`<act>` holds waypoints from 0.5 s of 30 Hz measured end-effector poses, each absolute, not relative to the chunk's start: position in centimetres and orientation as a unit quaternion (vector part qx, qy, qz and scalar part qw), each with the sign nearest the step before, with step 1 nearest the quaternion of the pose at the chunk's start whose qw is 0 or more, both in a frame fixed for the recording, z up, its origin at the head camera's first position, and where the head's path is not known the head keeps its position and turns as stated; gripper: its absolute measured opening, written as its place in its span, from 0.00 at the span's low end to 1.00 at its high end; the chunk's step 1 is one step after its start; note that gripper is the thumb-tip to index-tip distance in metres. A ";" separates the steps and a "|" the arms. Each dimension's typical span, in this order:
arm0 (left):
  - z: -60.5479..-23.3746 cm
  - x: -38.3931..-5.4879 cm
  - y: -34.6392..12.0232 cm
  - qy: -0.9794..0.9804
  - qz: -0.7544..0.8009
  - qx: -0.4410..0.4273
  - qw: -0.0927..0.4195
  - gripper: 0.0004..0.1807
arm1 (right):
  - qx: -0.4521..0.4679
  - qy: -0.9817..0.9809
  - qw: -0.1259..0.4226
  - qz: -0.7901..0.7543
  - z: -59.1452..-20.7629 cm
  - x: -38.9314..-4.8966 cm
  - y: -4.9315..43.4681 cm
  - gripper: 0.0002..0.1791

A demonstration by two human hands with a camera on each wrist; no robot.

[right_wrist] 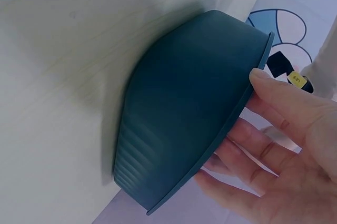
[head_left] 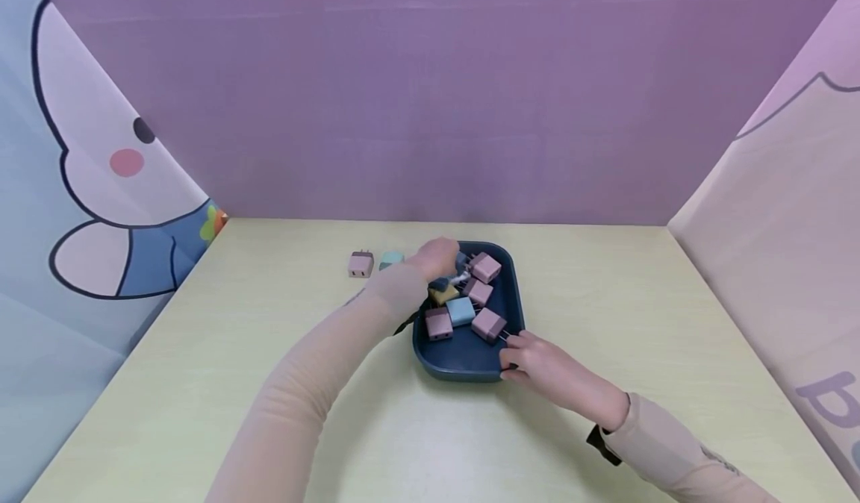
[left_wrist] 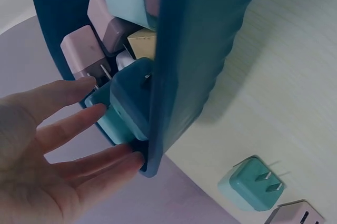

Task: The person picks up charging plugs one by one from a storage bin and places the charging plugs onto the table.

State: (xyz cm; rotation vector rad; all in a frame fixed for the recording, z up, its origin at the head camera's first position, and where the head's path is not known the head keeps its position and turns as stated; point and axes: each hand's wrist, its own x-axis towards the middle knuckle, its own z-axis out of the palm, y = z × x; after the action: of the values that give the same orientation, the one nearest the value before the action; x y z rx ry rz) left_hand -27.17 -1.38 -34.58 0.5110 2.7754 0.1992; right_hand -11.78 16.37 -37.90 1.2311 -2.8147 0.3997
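Note:
A dark blue plastic basin (head_left: 463,361) holds several plug chargers: pink ones (head_left: 489,324), a light blue one (head_left: 460,311) and a yellow one (head_left: 443,294). My left hand (head_left: 435,257) reaches over its far left end. In the left wrist view, the loosely spread fingers touch a teal charger (left_wrist: 118,128), which lies beside a dark blue charger (left_wrist: 130,95). Those fingers do not visibly close around either charger. My right hand (head_left: 547,369) grips the basin's near right rim, with the thumb (right_wrist: 260,77) on the rim and the other fingers inside.
Left of the basin, on the pale wooden table (head_left: 591,301), stand a pink charger (head_left: 360,264) and a teal charger (head_left: 391,259), the latter partly behind my left arm. A purple backdrop rises at the table's far edge, with printed cloths on both sides.

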 end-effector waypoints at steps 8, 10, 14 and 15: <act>-35.4 -27.6 -1.4 0.970 0.066 0.171 0.157 0.10 | 0.402 -0.906 0.026 0.131 -37.9 -11.8 16.4 0.06; -35.7 -27.8 -1.4 0.970 0.068 0.176 0.155 0.11 | 0.402 -0.905 0.025 0.134 -37.9 -11.7 16.4 0.05; -36.1 -27.9 -1.3 0.969 0.069 0.187 0.148 0.12 | 0.399 -0.906 0.022 0.138 -37.9 -11.7 16.4 0.05; -36.1 -27.9 -1.3 0.969 0.069 0.189 0.146 0.12 | 0.398 -0.907 0.021 0.139 -37.9 -11.7 16.4 0.05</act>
State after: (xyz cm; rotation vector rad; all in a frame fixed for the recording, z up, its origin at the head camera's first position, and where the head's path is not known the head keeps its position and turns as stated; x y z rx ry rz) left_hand -27.85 -1.30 -36.11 0.5451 2.7894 0.1994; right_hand -11.71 16.41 -37.94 1.2328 -2.8107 0.4298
